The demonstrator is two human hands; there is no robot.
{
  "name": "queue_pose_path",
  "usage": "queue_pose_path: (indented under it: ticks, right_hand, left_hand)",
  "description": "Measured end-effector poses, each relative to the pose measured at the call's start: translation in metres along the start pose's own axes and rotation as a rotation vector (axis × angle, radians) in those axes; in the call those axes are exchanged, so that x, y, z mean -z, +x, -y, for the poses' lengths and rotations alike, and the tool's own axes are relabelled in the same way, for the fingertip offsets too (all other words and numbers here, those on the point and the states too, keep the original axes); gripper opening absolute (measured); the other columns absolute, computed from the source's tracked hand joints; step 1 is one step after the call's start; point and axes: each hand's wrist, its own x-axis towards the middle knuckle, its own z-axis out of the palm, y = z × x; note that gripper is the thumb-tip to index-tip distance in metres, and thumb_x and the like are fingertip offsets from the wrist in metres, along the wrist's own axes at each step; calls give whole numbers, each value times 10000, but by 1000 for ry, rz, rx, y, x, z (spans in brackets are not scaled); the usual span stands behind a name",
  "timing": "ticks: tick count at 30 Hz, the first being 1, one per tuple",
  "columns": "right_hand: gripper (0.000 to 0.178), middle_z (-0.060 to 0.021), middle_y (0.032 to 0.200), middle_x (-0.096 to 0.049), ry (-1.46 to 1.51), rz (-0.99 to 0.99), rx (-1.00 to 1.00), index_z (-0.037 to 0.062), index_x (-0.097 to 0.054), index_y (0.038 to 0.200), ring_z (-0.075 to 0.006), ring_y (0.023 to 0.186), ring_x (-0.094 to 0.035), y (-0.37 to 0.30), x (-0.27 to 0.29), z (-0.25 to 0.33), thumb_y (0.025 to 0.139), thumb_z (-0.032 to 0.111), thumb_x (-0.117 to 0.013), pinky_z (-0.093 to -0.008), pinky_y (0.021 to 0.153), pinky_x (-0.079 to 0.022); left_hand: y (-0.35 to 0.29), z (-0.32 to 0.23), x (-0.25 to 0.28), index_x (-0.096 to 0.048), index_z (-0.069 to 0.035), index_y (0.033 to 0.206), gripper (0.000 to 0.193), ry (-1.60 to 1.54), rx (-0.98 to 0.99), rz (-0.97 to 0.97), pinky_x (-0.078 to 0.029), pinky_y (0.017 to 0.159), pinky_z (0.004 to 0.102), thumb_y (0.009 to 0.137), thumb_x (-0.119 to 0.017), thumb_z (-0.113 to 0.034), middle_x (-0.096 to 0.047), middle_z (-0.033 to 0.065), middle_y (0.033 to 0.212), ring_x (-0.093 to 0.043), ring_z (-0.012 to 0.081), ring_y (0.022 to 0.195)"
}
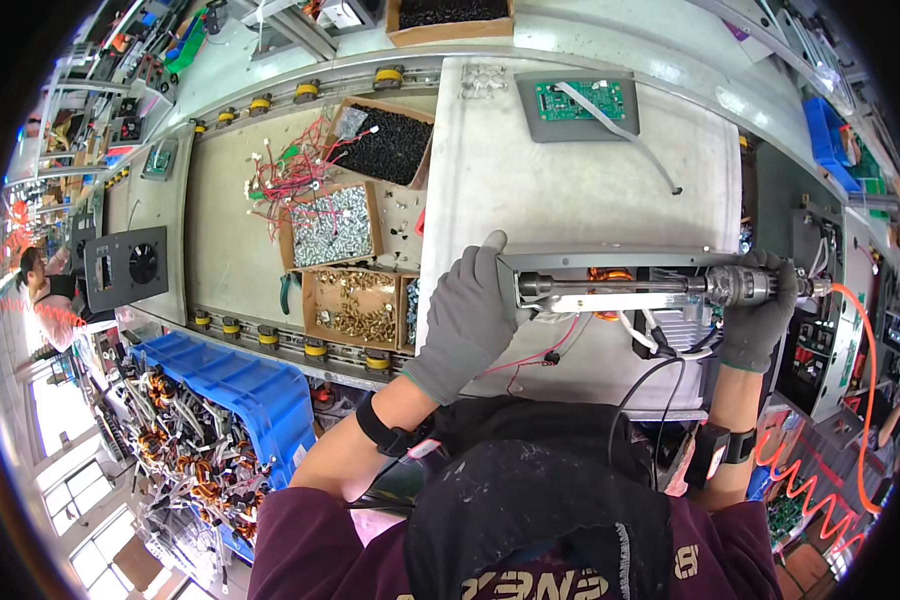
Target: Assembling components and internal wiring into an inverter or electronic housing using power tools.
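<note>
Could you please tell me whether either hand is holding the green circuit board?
No, the green circuit board lies on a gray plate, apart from both the left hand and the right hand.

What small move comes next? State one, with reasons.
Perhaps ease the silver cylindrical power driver slightly leftward with the grey-gloved right hand: its long metal shaft points toward the left end of the long grey metal frame, where the grey-gloved left hand rests.

Open mat at one o'clock, board beyond it, boxes crowding ten o'clock, driver and hose blocking three o'clock
</note>
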Motion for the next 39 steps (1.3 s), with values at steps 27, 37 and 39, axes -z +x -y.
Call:
queue_pose_path:
  ticks: [27, 37, 39]
  right_hand:
    - [281, -112, 985, -608, -477, 386, 495, 2, -579, 1090, -193, 891, -603, 54, -202, 113, 906, 212, -554, -338, 833, -498]
    - [353, -75, 820, -644, -1096, 334, 1145, 79, -612, 982, -191, 743, -599, 206, -412, 112, 715, 280, -726, -312, 687, -472]
    - [451, -134, 916, -666, -1389, 142, 1282, 102, -626, 1036, -298, 873, -626, 221, -415, 101, 707, 402, -697, -381, 790, -477]
  left_hand:
    - [-6, 2, 2, -358, -65, 1339, 784, -47, 40, 55, -473, 781, 431, 656, -722, -190, -522, 164, 1049, -564, 350, 940]
    - [-16, -3, 18, -391, -34, 1311, 784, -103, 51, 70, -471, 760, 431, 626, -741, -182, -528, 164, 1020, -568, 339, 891]
    - [-14, -3, 18, -390, -33, 1313, 786, -90, 31, 45, -472, 751, 428, 622, -737, -175, -528, 163, 1017, -570, 337, 880]
